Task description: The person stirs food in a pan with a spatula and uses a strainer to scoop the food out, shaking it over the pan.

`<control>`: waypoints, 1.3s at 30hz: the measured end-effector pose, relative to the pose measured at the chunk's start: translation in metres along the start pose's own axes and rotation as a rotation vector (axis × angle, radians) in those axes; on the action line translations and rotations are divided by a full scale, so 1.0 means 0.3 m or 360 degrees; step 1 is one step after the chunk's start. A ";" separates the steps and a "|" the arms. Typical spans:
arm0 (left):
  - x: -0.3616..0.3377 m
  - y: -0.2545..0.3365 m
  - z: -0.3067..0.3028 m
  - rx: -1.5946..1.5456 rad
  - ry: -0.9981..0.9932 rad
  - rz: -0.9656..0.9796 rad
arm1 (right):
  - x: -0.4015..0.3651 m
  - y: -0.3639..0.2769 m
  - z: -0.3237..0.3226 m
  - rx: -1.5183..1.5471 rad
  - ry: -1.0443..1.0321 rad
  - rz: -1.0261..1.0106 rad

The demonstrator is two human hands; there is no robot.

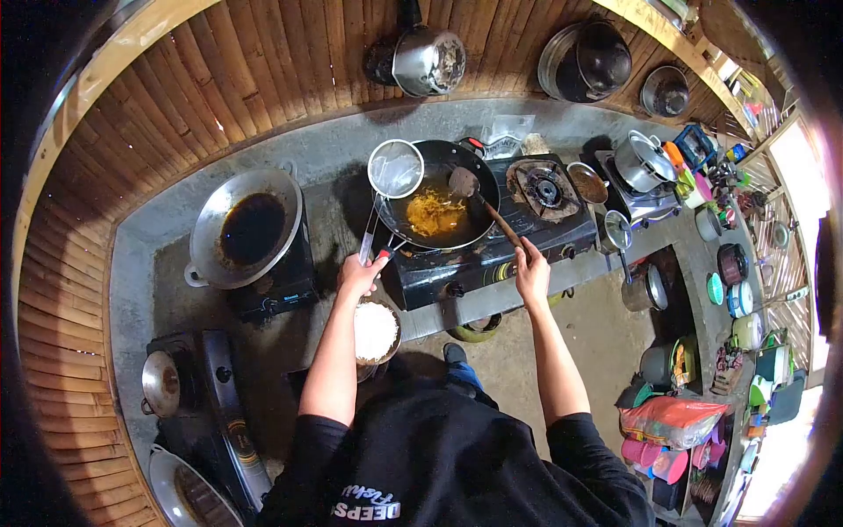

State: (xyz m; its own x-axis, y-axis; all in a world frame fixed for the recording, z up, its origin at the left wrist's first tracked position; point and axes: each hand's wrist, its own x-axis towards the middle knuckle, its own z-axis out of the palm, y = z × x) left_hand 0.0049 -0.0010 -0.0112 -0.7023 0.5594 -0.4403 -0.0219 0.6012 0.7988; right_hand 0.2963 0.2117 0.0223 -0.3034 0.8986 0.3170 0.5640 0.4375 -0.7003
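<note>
My left hand (pixel 358 276) is closed around the handle of a round mesh strainer (pixel 396 169), which hangs over the left rim of a black frying pan (pixel 474 230). Close beside my fingers is the pan's own handle, with a red part. Inside the pan, yellow-orange shredded food (pixel 435 212) lies in oil. My right hand (pixel 531 274) grips the wooden handle of a spatula (pixel 464 182), whose flat end is at the pan's right inner side. Below my left forearm stands a bowl of white food (pixel 376 332).
The pan sits on a black two-burner stove (pixel 492 263), with a second burner (pixel 545 188) to its right. At left a large wok (pixel 246 228) holds dark liquid on another stove. A lidded pot (pixel 645 161) stands at right. Pots (pixel 428 61) hang on the bamboo wall.
</note>
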 end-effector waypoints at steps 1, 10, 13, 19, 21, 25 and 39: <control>0.006 -0.005 0.001 -0.0001 0.0000 -0.0009 | 0.010 0.011 0.019 0.0022 -0.0027 0.0074; -0.002 0.008 -0.007 -0.0020 -0.0024 -0.0020 | 0.025 -0.076 0.052 0.0186 -0.0437 0.0245; 0.001 0.006 -0.006 -0.0029 -0.0039 -0.0004 | 0.019 -0.062 0.054 0.0220 -0.0538 0.0231; 0.004 0.002 -0.004 -0.0007 -0.0028 -0.0001 | 0.005 -0.062 -0.040 0.0423 -0.0814 0.0318; -0.001 0.006 -0.006 -0.0009 -0.0032 -0.0004 | 0.010 -0.065 -0.100 0.0484 -0.0867 0.0379; -0.018 0.021 -0.012 -0.0021 -0.0031 -0.0014 | 0.020 -0.075 -0.212 0.0271 -0.0716 0.0119; -0.001 0.012 -0.010 -0.0032 -0.0040 -0.0011 | 0.019 -0.083 -0.132 -0.0089 -0.0400 0.0060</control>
State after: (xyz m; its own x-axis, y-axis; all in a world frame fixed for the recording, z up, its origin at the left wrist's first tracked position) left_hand 0.0029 -0.0007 -0.0070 -0.6838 0.5697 -0.4559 -0.0410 0.5938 0.8036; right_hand 0.3110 0.2071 0.0668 -0.4588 0.8807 0.1176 0.6179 0.4114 -0.6701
